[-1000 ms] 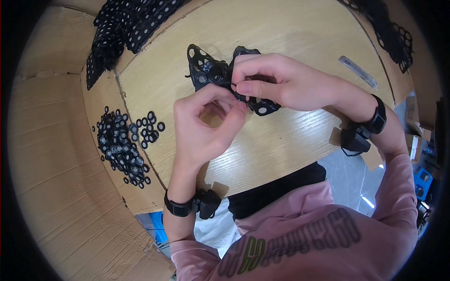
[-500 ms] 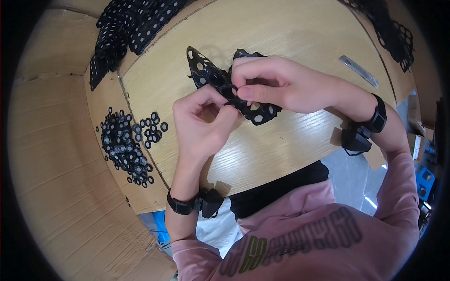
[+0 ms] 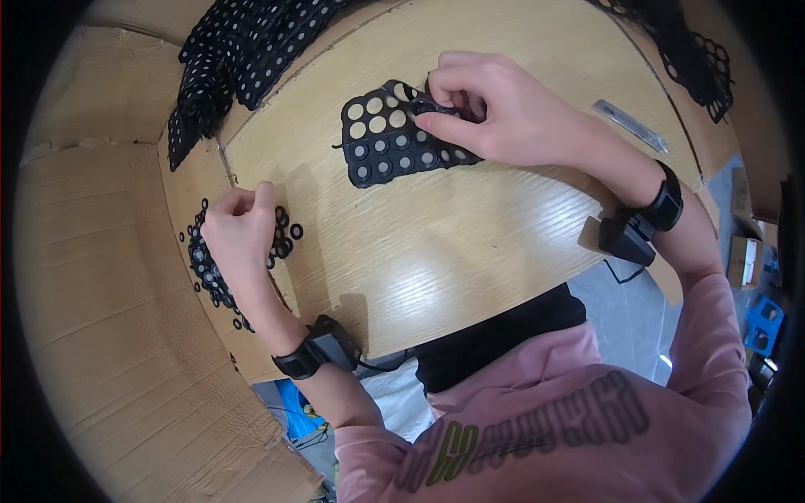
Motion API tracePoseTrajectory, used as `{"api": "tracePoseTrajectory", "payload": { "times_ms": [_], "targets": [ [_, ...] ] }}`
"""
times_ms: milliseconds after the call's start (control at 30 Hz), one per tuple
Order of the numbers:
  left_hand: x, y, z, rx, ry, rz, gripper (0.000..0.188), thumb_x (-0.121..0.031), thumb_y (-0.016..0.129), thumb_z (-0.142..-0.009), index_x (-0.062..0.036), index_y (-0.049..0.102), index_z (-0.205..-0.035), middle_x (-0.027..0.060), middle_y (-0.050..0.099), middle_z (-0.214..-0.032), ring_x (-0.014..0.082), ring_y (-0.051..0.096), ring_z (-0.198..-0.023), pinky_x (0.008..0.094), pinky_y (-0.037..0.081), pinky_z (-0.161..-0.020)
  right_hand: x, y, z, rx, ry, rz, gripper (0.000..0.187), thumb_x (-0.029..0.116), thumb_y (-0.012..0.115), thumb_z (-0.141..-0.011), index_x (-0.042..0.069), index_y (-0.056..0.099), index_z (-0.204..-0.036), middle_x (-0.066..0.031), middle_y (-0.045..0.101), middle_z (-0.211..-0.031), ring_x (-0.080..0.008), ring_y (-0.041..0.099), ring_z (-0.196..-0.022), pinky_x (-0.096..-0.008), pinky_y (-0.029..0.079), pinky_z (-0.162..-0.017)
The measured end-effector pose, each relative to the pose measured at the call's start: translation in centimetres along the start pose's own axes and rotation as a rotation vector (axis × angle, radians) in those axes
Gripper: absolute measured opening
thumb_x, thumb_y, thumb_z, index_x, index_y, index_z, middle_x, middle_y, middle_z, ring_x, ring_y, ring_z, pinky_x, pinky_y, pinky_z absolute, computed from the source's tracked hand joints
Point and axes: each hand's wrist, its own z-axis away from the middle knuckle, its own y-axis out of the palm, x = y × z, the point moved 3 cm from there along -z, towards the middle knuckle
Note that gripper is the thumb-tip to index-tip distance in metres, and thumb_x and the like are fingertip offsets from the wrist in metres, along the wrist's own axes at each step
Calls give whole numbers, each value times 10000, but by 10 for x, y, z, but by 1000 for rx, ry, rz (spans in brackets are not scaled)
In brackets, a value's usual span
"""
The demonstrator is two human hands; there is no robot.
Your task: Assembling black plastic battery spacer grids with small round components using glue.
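A black, flexible sheet [image 3: 392, 153] with rows of round spots lies on the table. Its far rows are open holes showing the wood, while the nearer rows have grey centres. My right hand [image 3: 507, 113] pinches the sheet's far right part between thumb and fingers, and that part is bent up. Over at the left, my left hand [image 3: 241, 228] hovers above a heap of small black discs with grey middles [image 3: 204, 267]. Its fingers are curled together; what they hold, if anything, is hidden.
A bunched black sheet with pale dots [image 3: 243, 54] lies at the far left. Black holed netting [image 3: 708, 71] hangs at the far right. A thin clear strip [image 3: 631, 126] lies near the right edge. A cardboard wall [image 3: 109, 251] rises on the left.
My left hand has let go of the sheet and moved left to the disc heap. The sheet, folded between both hands before, now lies mostly flat, still in my right hand.
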Motion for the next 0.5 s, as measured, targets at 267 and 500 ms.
{"api": "tracePoseTrajectory", "payload": {
  "times_ms": [267, 500],
  "targets": [
    [16, 11, -5, 82, 75, -44, 274, -215, 705, -678, -9, 700, -859, 95, 646, -699, 195, 627, -651, 320, 498, -663, -9, -5, 1, 89, -67, 1, 273, 192, 701, -814, -40, 589, -726, -140, 525, -645, -245, 518, -604, -362, 418, -572],
    [-21, 15, 15, 45, 366, 327, 93, -93, 656, -819, -10, 668, -859, 24, 627, -708, 60, 522, -602, 219, 410, -553, -13, 2, 1, 172, -5, -245, 293, 169, 637, -887, -35, 519, -713, -93, 425, -572, -155, 403, -554, -329, 372, -541]
  ]
}}
